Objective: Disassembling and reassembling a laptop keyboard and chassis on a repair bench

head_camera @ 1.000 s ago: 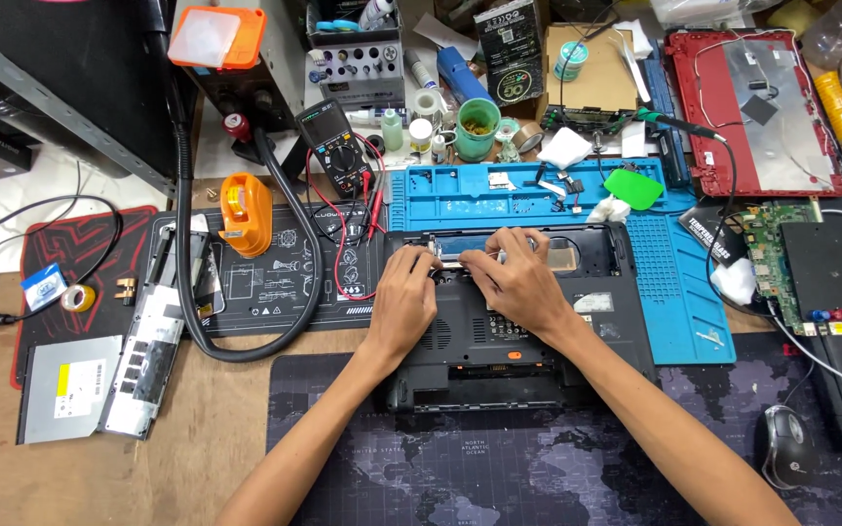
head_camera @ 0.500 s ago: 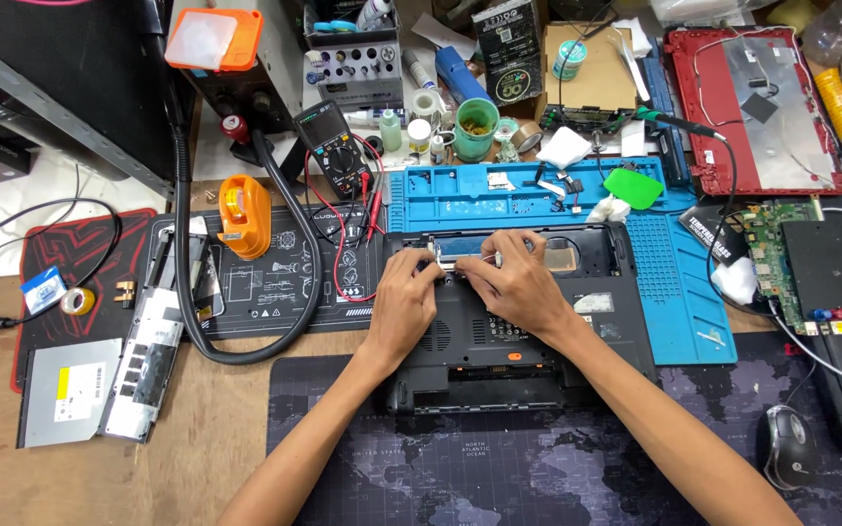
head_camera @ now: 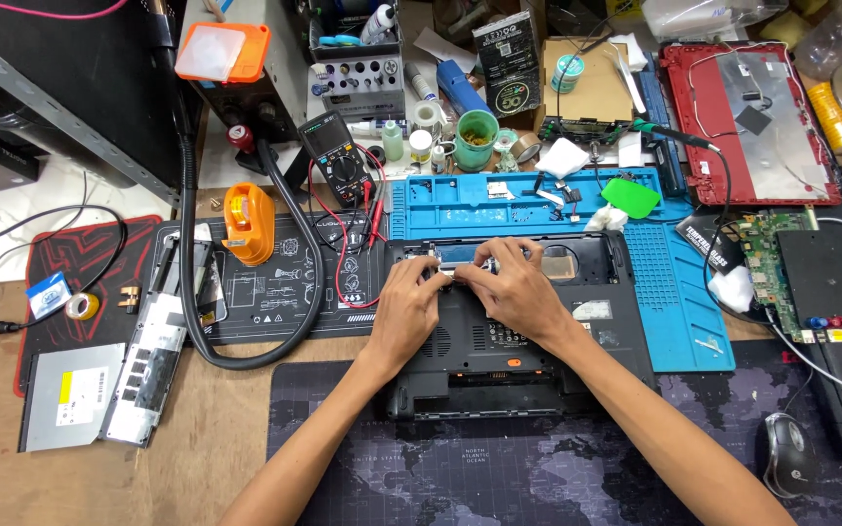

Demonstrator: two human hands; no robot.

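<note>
Black laptop base (head_camera: 523,336): both hands (head_camera: 460,292) stay pinching its top edge.

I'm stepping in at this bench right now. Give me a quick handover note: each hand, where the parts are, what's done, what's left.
Left hand and right hand: both on the far edge of the black laptop base, fingertips meeting on a small part there; grip unclear.
Base lies opened on the mat, in front of the blue tray.
Done: red lid and circuit board lie apart at right, optical drive at left.
Left: the small part is still in the base.
</note>
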